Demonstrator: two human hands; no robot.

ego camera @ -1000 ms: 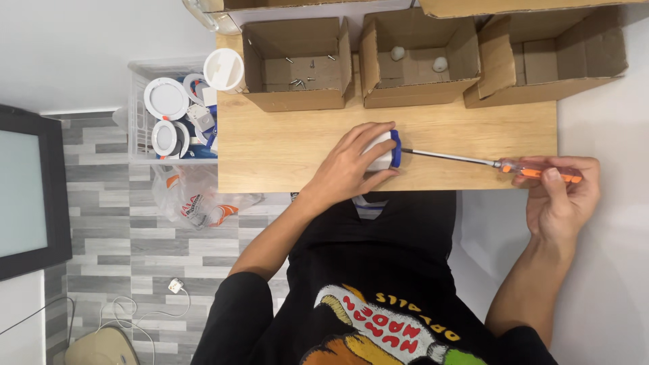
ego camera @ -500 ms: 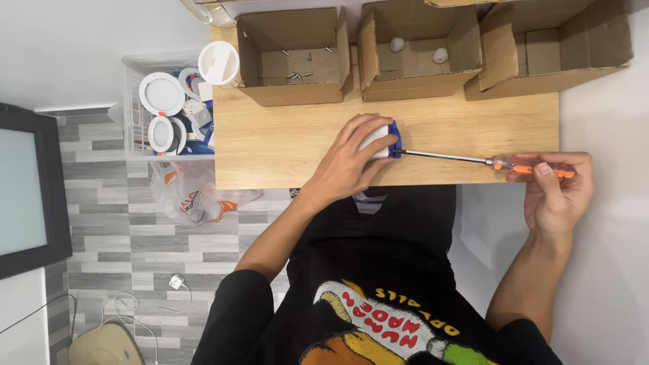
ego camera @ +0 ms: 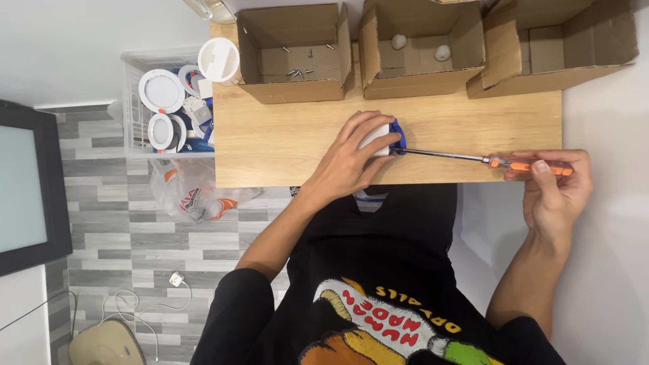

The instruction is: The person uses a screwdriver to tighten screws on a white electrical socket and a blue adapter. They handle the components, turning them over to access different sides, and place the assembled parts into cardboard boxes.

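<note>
Wooden table (ego camera: 284, 142) carries 3 boxes: screws (ego camera: 301, 64), 2 bulbs (ego camera: 420, 46).

My view has slid a bit since a second ago: the three open brown cardboard boxes (ego camera: 291, 54) sit higher, now cut by the top edge, and the light wooden tabletop (ego camera: 284, 135) fills more of the picture. My left hand (ego camera: 351, 159) has crept slightly further over the small white-and-blue round plastic fixture (ego camera: 389, 138), covering more of its white face so mostly the blue rim shows. My right hand (ego camera: 554, 192) has tipped the long orange-handled screwdriver (ego camera: 487, 159) a touch flatter, its tip staying at the blue rim.
</note>
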